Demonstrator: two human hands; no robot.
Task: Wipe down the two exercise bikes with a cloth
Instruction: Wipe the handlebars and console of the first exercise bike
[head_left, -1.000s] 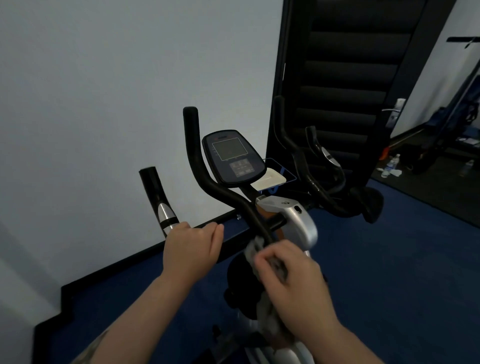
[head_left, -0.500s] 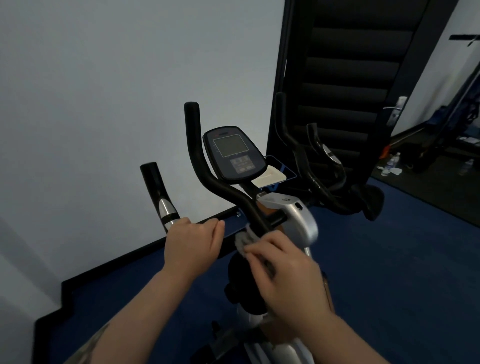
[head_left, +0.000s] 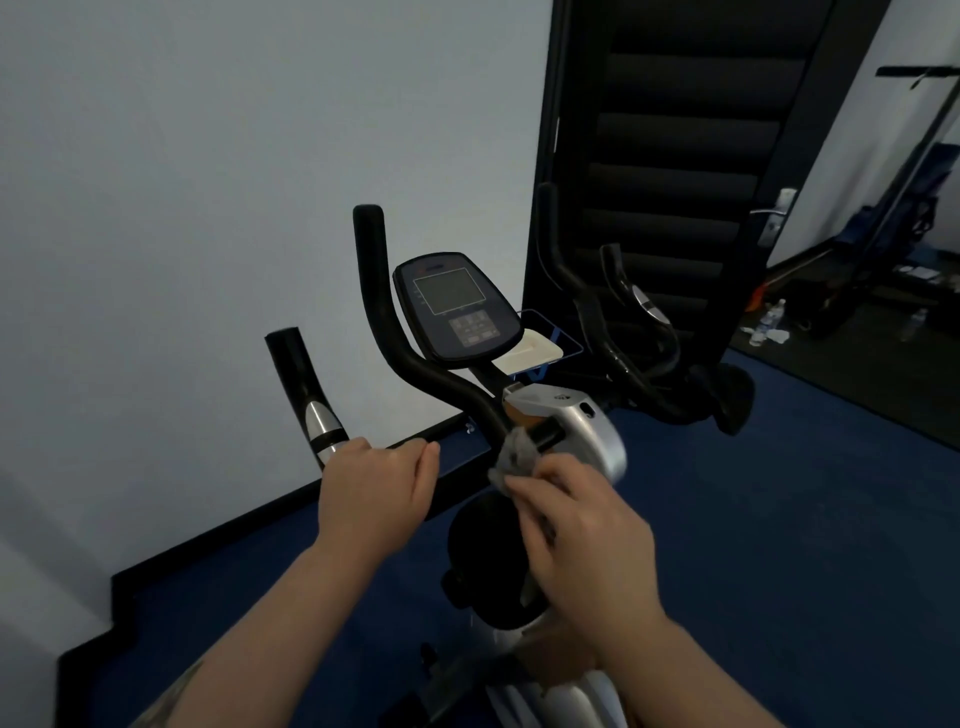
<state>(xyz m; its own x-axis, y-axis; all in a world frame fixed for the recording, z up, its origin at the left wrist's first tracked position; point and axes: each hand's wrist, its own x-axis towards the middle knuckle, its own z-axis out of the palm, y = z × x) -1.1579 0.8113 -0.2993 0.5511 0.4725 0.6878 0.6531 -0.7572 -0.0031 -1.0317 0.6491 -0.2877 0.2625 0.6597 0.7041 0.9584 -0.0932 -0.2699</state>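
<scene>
- The right hand (head_left: 587, 525) is nearest the camera, its fingers curled round a grey cloth (head_left: 517, 457) and pinching it.
- The cloth is bunched and pressed against the near exercise bike (head_left: 587, 441), where the black handlebar (head_left: 415, 358) meets the silver stem housing.
- The left hand (head_left: 376, 488) is just beside it on the left, fingers curled over the lower grip of the same handlebar; the grip is hidden under the palm, with a chrome sensor band (head_left: 322, 426) showing just above the knuckles.
- Below the hands, the bike's silver frame and a round black knob run down toward the blue floor (head_left: 779, 545).
- Past the cloth, the handlebar bends upward to a black upright end, with a second short black end standing to the left.
- The console (head_left: 457, 309) sits tilted toward the person between the bars, with a grey screen above a small pad of buttons.
- Just behind the console lies a pale flat pad on a blue-edged tray (head_left: 550, 338); what it is cannot be told.
- The second exercise bike (head_left: 644, 353) stands to the right and further back, its dark handlebars curving in front of a black door (head_left: 675, 156).
- A pale wall (head_left: 208, 182) fills the left side, with a black skirting along its foot.
- Well apart at the far right, clear bottles (head_left: 769, 322) stand on a dark floor near blue equipment.
</scene>
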